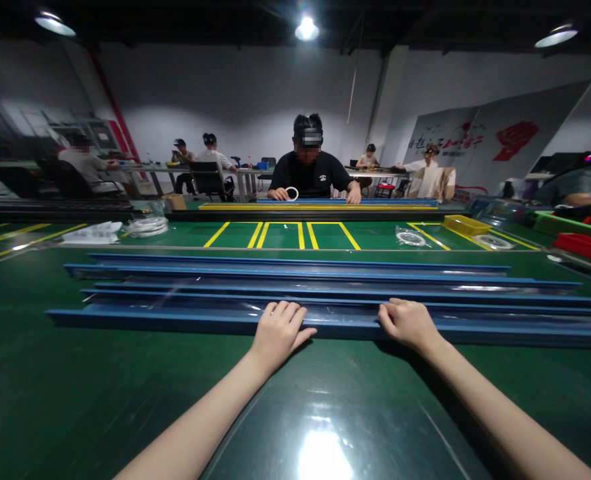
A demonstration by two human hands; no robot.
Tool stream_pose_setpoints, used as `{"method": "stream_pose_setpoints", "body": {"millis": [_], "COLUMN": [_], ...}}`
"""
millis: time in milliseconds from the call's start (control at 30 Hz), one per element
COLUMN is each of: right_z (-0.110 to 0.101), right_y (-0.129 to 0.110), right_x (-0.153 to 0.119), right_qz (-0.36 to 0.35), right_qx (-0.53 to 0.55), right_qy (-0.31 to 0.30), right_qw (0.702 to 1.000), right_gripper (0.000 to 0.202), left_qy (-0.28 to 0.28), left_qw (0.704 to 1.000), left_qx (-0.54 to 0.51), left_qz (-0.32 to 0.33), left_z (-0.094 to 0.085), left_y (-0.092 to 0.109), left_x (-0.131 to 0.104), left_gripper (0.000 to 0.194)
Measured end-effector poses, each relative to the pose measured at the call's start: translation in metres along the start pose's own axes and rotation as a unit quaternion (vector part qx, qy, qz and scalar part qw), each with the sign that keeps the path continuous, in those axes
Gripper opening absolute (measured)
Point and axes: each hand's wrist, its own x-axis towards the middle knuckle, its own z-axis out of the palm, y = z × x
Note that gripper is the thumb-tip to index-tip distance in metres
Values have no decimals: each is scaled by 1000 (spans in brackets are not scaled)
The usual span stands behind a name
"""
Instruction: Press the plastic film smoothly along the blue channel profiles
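Observation:
Several long blue channel profiles (175, 320) lie side by side across the green table, with clear film showing in their troughs. My left hand (281, 333) rests on the front edge of the nearest profile, its fingers over the rim and its thumb stretched out to the right. Further right, my right hand (408, 323) is on the same profile, with curled fingers over its rim and the thumb against its front side. Both hands touch the profile left and right of its middle part.
Beyond the profiles are yellow tape lines (305, 236), bagged white coils (148, 227), a yellow tray (465, 225) and a red tray (585, 247). Across the table, a person in black (311, 175) holds a white ring at blue and yellow profiles.

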Motion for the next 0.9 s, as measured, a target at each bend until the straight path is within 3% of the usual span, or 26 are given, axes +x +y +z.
{"method": "stream_pose_setpoints", "body": {"millis": [133,267,600,900], "right_z": [-3,-4,0,3], "right_y": [6,3,0,1], "right_x": [4,5,-6,-8], "right_qz": [4,13,4,-26], "right_qx": [13,11,14,23], "right_qy": [-58,-73,21,50], "right_qw": [998,997,1000,998], "right_gripper": [42,42,41,41], "left_qy": [-21,-24,-18,-12], "left_qw": [1000,1000,999,999], "left_qx": [7,11,31,42], "left_qz": [-9,-10,10,15], "left_z": [2,2,0,-1], "left_y": [1,2,3,3], "left_x": [0,1,1,1], "left_gripper": [30,29,28,30]}}
